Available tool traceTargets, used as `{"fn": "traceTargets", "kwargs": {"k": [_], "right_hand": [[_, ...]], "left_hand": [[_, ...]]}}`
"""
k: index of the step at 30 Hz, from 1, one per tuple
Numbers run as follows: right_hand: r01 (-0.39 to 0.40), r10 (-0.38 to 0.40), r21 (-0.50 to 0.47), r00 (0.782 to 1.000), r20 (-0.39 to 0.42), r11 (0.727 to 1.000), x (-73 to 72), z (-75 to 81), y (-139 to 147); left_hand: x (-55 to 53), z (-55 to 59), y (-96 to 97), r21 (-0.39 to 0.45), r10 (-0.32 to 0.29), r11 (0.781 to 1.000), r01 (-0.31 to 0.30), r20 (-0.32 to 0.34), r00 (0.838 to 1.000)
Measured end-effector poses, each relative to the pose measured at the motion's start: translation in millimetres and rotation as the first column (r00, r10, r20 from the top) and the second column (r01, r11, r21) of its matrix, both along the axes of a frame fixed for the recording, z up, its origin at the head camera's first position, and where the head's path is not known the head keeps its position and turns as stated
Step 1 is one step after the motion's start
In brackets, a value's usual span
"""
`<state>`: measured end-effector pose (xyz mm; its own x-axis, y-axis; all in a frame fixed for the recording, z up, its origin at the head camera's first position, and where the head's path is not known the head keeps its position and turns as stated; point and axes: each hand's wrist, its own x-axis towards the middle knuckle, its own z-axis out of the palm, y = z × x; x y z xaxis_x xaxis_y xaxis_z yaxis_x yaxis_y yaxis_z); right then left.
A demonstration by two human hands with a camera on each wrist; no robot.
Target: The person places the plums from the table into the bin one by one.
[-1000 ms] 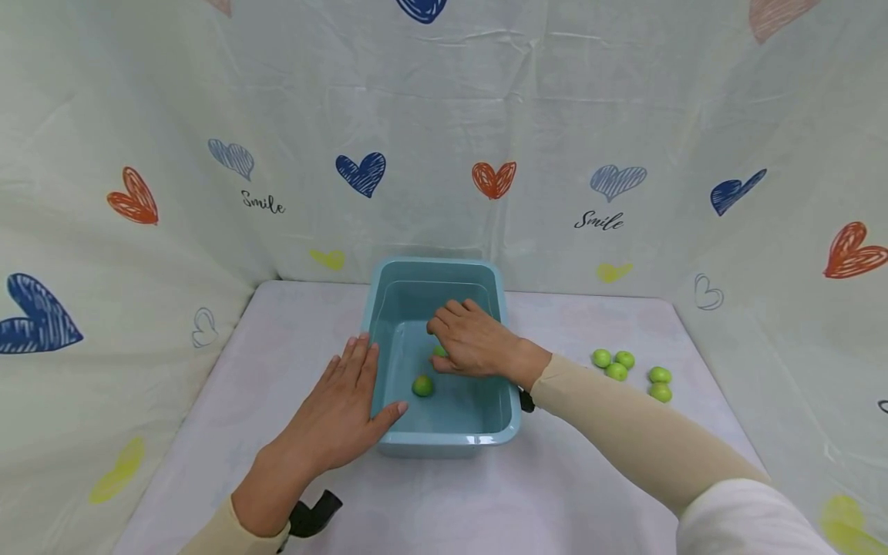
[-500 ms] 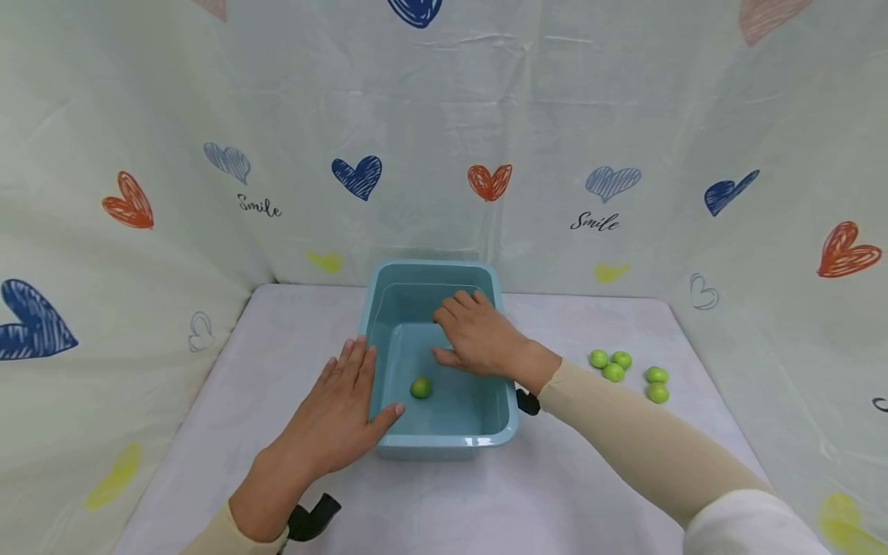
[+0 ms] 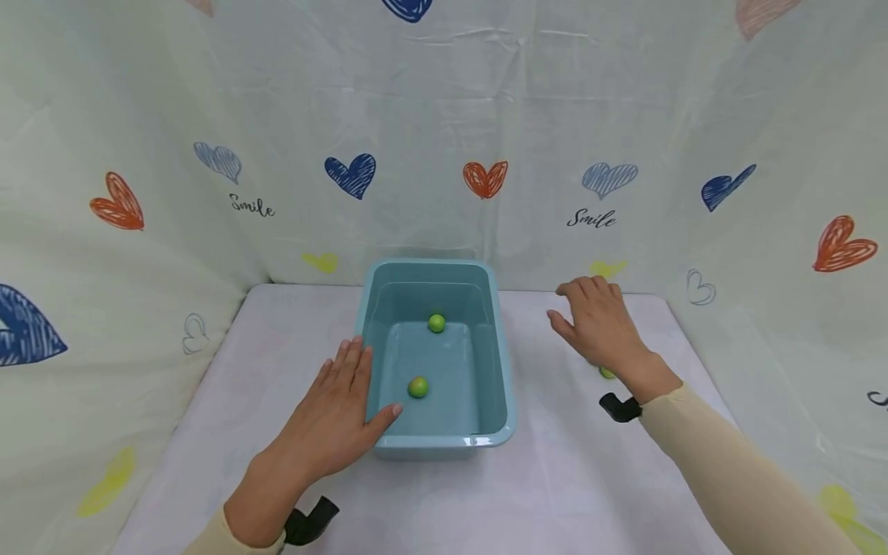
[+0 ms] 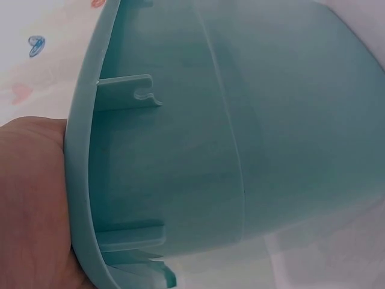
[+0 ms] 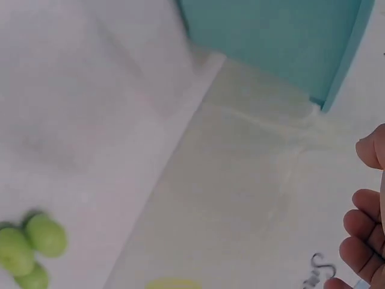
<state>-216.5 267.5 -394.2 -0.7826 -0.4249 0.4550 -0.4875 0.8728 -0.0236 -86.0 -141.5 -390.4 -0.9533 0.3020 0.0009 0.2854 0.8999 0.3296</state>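
Note:
A light blue plastic basin [image 3: 451,362] stands mid-table in the head view. Two small round green fruits lie apart on its floor, one fruit [image 3: 436,323] toward the back and another fruit [image 3: 418,387] nearer the front. My left hand [image 3: 326,424] rests along the basin's left rim, fingers straight, thumb over the front left corner. To the right of the basin, my right hand [image 3: 603,327] hovers over the table with loosely bent fingers and nothing held. It hides most of the loose fruits there; one fruit [image 3: 607,373] peeks out below it. The right wrist view shows several green fruits [image 5: 46,235] clustered together.
The table [image 3: 555,493] has a pale cloth. Behind it hangs a white curtain [image 3: 430,100] printed with hearts and "Smile". Black camera mounts stick out from the left wrist [image 3: 312,523] and the right wrist [image 3: 620,408].
My right hand has come out of the basin and moved right, over the loose fruits. A fruit it covered is now visible toward the basin's back. My left hand stays at the rim.

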Motion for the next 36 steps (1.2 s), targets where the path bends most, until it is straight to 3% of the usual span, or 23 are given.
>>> {"fn": "traceTargets", "kwargs": {"k": [9,16,19,26,36], "right_hand": [[0.224,-0.224,-0.014,0.974,0.031,0.974,32.0,-48.3,88.6],[0.370,-0.370,0.017,0.924,0.100,0.929,56.5,-75.4,128.8],[0.386,-0.390,0.053,0.915,0.102,0.921,66.2,-89.0,140.4],[0.369,-0.376,0.089,0.923,0.080,0.925,79.3,-117.3,158.3],[0.380,-0.398,0.149,0.910,0.116,0.913,81.1,-129.0,164.0]], "left_hand": [[0.6,0.1,-0.8,0.014,-0.002,1.000,0.002,0.009,1.000],[0.7,0.7,-1.3,0.023,-0.006,1.000,0.006,0.011,1.000],[0.4,0.4,-1.0,0.027,-0.008,1.000,0.008,0.009,1.000],[0.5,-1.0,-0.5,0.034,-0.007,0.999,0.006,0.014,1.000],[2.0,-3.3,-0.2,0.032,-0.001,0.999,0.000,0.010,1.000]]}}
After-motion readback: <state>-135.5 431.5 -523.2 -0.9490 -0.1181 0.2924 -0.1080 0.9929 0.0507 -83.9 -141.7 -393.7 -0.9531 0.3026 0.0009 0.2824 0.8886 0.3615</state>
